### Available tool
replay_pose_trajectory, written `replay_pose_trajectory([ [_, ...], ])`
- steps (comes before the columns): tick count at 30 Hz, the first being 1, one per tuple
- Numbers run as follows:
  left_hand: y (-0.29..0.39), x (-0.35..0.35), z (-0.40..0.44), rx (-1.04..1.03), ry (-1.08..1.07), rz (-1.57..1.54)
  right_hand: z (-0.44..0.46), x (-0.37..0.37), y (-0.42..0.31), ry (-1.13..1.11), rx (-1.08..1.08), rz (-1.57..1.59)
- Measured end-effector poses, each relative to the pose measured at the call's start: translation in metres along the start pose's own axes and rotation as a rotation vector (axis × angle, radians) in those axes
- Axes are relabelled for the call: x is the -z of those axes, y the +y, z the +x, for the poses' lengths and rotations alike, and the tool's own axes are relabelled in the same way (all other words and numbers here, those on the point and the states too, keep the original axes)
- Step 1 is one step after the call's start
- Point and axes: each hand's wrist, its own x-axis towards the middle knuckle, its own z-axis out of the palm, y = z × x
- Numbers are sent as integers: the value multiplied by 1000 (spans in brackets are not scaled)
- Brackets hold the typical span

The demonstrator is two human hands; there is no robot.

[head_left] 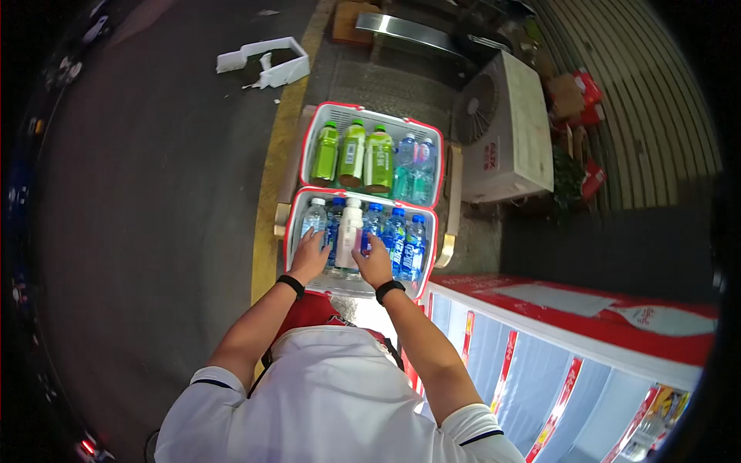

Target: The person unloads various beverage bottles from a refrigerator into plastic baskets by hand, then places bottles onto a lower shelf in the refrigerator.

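Two white baskets with red rims stand end to end. The near basket point(359, 289) holds a clear bottle point(314, 214), several blue-labelled bottles point(414, 247) and a white bottle point(350, 231) in the middle. Over its left part is my left hand point(310, 256), fingers apart, beside the clear bottle and left of the white one. My right hand point(373, 261) is just right of the white bottle, fingers apart, near the blue bottles. In the far basket point(370, 113) lie green bottles point(353, 153) and pale blue-green bottles point(414, 170).
At the right front is a lit fridge point(509, 343) with a red edge and shelves. Beyond it stands a white air-conditioner unit point(517, 127). A broken foam box point(285, 71) lies on the ground at the upper left, past a yellow line point(270, 181).
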Motion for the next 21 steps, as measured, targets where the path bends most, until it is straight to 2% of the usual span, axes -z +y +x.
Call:
replay_pose_trajectory([
  [3, 12, 4, 3, -144, -58, -37, -32, 35, 11, -7, -64, 118],
  [7, 37, 5, 2, -233, -173, 60, -103, 79, 35, 44, -319, 97],
  [9, 52, 1, -4, -326, -142, 144, -143, 76, 77, 196, -294, 44],
  [11, 72, 1, -11, -419, -144, 155, -185, 76, 106, 261, -412, 29],
  [13, 94, 2, -19, -703, -85, 77, -223, 73, 140, 159, -498, -42],
  [14, 90, -6, -27, -731, -95, -24, -242, 67, 148, 123, -587, -50],
  [15, 95, -13, -38, -767, -139, -10, -259, 63, 156, 80, -617, -114],
  [16, 106, -14, -46, -726, -292, -30, -272, 50, 174, 43, -636, -208],
  [17, 96, -33, -51, -689, -347, -68, -287, 39, 194, 70, -676, -75],
  [19, 91, -59, -68, -546, -522, -99, -314, 34, 199, 113, -691, -51],
  [21, 91, -77, -77, -738, -631, 177, -343, 35, 202, 69, -801, -67],
])
